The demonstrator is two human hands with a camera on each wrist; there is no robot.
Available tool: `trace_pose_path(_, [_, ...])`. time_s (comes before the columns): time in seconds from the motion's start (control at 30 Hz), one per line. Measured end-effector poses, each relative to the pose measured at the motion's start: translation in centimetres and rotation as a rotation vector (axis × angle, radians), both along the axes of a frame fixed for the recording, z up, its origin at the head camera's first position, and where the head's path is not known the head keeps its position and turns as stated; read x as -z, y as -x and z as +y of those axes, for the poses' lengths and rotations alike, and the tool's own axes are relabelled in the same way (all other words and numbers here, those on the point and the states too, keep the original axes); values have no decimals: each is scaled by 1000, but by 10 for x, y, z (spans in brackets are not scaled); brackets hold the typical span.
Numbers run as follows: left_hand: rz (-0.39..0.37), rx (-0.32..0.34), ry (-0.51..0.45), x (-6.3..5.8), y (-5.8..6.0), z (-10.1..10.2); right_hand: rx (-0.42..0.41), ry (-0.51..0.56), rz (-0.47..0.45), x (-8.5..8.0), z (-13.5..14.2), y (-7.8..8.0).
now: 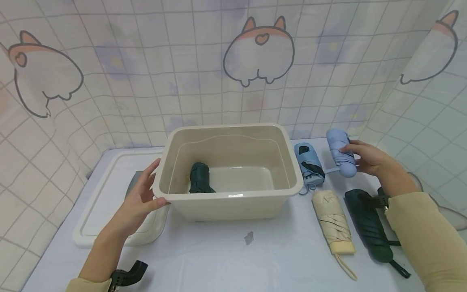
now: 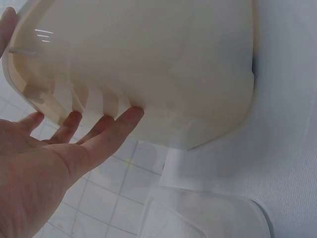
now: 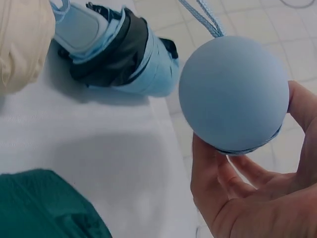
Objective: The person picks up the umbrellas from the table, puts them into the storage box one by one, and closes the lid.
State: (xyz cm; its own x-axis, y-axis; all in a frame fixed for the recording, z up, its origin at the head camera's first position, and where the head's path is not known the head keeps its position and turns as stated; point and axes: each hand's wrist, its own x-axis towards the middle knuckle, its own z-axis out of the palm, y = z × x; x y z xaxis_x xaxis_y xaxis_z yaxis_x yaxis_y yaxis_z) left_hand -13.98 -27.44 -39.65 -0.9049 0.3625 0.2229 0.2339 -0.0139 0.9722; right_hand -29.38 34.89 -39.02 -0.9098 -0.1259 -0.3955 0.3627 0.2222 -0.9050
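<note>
My right hand (image 1: 368, 160) holds a folded periwinkle-blue umbrella (image 1: 337, 146) up at the right, fingers and thumb around its rolled body. Its round handle end (image 3: 233, 94) faces the right wrist camera, with a thin cord hanging from it. At the cream plastic bin (image 1: 222, 207), my left hand (image 1: 136, 207) rests its thumb near the front left corner of the rim. Its extended fingers (image 2: 119, 124) touch the bin's outer wall in the left wrist view. Inside the bin, at the left, lies a dark green folded umbrella (image 1: 199, 178).
Right of the bin lie a light blue folded umbrella (image 1: 309, 162) with black parts, a cream one (image 1: 333, 223) and a dark green one (image 1: 368, 227). A white lid (image 1: 98, 219) lies flat at the left, partly behind my left hand. A tile-patterned sheet (image 1: 204, 81) rises behind the table.
</note>
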Motion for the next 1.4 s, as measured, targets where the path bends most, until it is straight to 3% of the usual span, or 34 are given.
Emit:
trace_pose_path(0.33, [1,-4,15,1,1,1,15,53,16,-16,-14,-4])
trace_pose_path(0.87, [-9,4,-5,0,1,1,1,37,66,-54,-48,-9])
trace_pose_path(1.4, [-5,-5,-1,-1,0,0,-93,34,136,-103,-90,-19])
